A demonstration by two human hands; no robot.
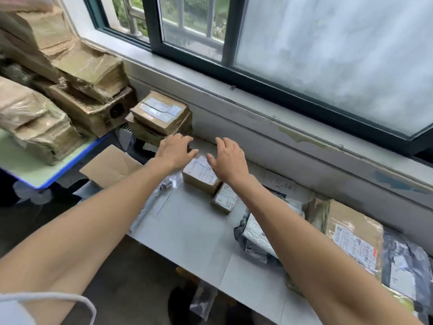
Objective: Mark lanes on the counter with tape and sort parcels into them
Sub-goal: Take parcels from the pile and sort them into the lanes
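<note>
Looking down from head height, two bare forearms reach forward over a pale grey counter [187, 231] that runs along a wall under a dark-framed window [257, 73].

At far left, bundles of flattened cardboard [70, 66] wrapped in clear film are piled high, some on a green board with a blue edge [35, 170]. Just right of them, near the wall, two taped brown boxes [159, 113] sit stacked. Below, an open cardboard flap [110, 165] shows beside the counter's left end.

The left hand [175, 151] is spread wide, palm down, fingers splayed, at the far left end of the counter; it holds nothing. Just beside it, a small clear bag [168, 182] lies near the wrist.

Between the hands sits a small brown box [201, 177] with a white label on top. The right hand [228, 158], also open and palm down with fingers spread, hovers at the box's far right corner; whether it touches cannot be told. A smaller labelled box [223, 200] lies just beside the first, toward the camera.

Thin tape lines [164, 202] cross the counter, marking lanes.

Farther right, grey mailer bags [255, 240] lie under the right forearm, then a large flat labelled box [353, 235], then more dark mailers [407, 266] at the right edge.
</note>
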